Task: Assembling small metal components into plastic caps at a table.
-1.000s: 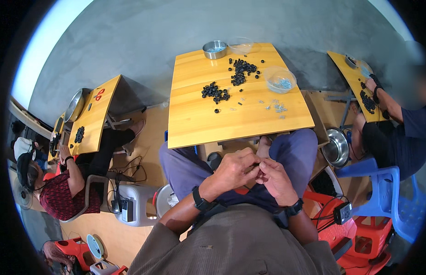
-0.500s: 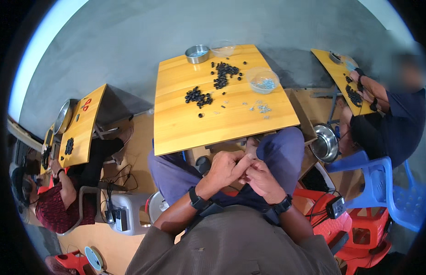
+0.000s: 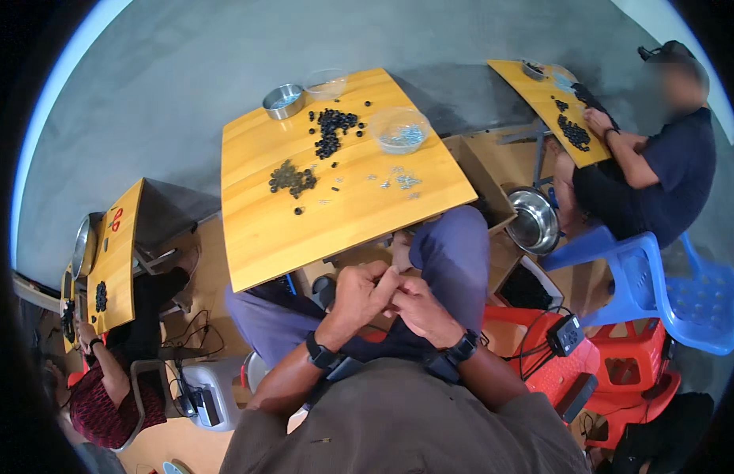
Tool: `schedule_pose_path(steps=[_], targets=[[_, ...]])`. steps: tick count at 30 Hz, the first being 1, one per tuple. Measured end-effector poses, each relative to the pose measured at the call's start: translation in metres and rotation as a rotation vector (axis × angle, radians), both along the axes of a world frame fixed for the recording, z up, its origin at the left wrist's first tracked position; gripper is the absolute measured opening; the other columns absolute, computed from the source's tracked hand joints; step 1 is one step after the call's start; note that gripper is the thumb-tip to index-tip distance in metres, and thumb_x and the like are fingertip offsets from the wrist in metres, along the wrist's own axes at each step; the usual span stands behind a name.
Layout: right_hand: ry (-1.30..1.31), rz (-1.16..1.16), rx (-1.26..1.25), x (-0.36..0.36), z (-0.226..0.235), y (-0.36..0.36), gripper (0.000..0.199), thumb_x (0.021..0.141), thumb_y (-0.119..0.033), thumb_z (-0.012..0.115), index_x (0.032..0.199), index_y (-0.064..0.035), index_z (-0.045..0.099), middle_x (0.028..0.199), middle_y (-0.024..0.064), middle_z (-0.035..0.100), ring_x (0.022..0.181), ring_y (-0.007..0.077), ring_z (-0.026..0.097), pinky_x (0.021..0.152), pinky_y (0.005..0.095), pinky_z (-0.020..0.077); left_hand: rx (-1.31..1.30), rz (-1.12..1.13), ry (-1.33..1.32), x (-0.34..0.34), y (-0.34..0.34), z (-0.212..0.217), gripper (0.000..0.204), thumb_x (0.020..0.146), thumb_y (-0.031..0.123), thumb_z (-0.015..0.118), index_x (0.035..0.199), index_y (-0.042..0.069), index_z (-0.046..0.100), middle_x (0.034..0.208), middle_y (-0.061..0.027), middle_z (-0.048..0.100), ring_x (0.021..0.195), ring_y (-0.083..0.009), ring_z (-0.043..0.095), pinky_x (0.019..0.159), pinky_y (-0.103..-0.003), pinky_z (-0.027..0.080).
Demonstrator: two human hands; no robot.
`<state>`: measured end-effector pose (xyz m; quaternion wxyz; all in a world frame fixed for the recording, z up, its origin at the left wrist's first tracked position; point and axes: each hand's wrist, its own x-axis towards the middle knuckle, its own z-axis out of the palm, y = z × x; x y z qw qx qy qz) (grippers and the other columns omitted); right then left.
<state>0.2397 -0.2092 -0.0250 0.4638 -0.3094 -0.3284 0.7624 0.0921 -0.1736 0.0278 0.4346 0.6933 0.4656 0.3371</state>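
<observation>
Both hands meet over the lap, left hand (image 3: 363, 294) and right hand (image 3: 418, 310) pinched together on something too small to make out. Black pieces (image 3: 292, 178) lie on the surface (image 3: 256, 237), a reach forward.

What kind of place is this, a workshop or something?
Probably a small hand-assembly workshop: low wooden tables hold heaps of small black parts and a metal bowl, and other people sit at similar tables sorting the same parts.
</observation>
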Motion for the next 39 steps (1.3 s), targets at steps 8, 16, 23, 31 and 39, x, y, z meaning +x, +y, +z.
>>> schedule_pose_path(steps=[8, 16, 23, 31, 39], targets=[[-0.096, -0.064, 0.017, 0.016, 0.002, 0.020, 0.019, 0.103, -0.016, 0.058, 0.113, -0.0027, 0.068, 0.089, -0.0009, 0.062, 0.075, 0.0069, 0.057, 0.067, 0.0222, 0.0474, 0.046, 0.049, -0.115, 0.003, 0.020, -0.016, 0.031, 0.097, 0.026, 0.065, 0.087, -0.003, 0.071, 0.064, -0.0107, 0.068, 0.056, -0.0138, 0.065, 0.054, -0.030, 0.051], [-0.163, -0.646, 0.116, 0.152, 0.013, 0.114, 0.020, 0.099, -0.007, 0.060, 0.112, 0.0065, 0.065, 0.075, -0.0011, 0.055, 0.063, 0.0059, 0.047, 0.060, 0.0211, 0.0403, 0.222, 0.505, 0.152, -0.092, 0.095, -0.052, 0.020, 0.086, 0.011, 0.074, 0.102, -0.001, 0.072, 0.079, -0.0110, 0.066, 0.066, -0.0173, 0.062, 0.060, -0.031, 0.050], [-0.217, -0.652, -0.070, 0.215, -0.009, 0.193, 0.020, 0.100, -0.013, 0.061, 0.110, 0.0035, 0.066, 0.077, -0.0031, 0.054, 0.065, 0.0078, 0.047, 0.061, 0.0223, 0.0401, 0.341, 0.480, 0.460, -0.125, 0.136, -0.048, 0.029, 0.080, 0.015, 0.074, 0.106, 0.001, 0.072, 0.081, -0.0145, 0.065, 0.071, -0.0301, 0.065, 0.067, -0.041, 0.053], [-0.723, -0.749, -0.461, 0.235, -0.054, 0.237, 0.019, 0.093, -0.016, 0.069, 0.107, -0.0033, 0.068, 0.078, -0.0010, 0.061, 0.062, 0.0102, 0.051, 0.054, 0.0250, 0.0435, 0.298, 0.462, 0.456, -0.125, 0.142, -0.059, 0.020, 0.083, 0.010, 0.071, 0.101, 0.002, 0.072, 0.083, -0.0122, 0.067, 0.066, -0.0246, 0.064, 0.062, -0.038, 0.051], [-0.457, -0.307, 0.014, 0.119, 0.028, 0.140, 0.023, 0.100, -0.018, 0.061, 0.115, -0.0020, 0.068, 0.075, -0.0030, 0.060, 0.060, 0.0051, 0.051, 0.053, 0.0197, 0.0397, -0.025, 0.342, -0.231, -0.065, 0.104, -0.033, 0.019, 0.091, 0.004, 0.070, 0.110, 0.000, 0.068, 0.082, 0.0055, 0.061, 0.069, 0.0001, 0.050, 0.060, -0.019, 0.042]])
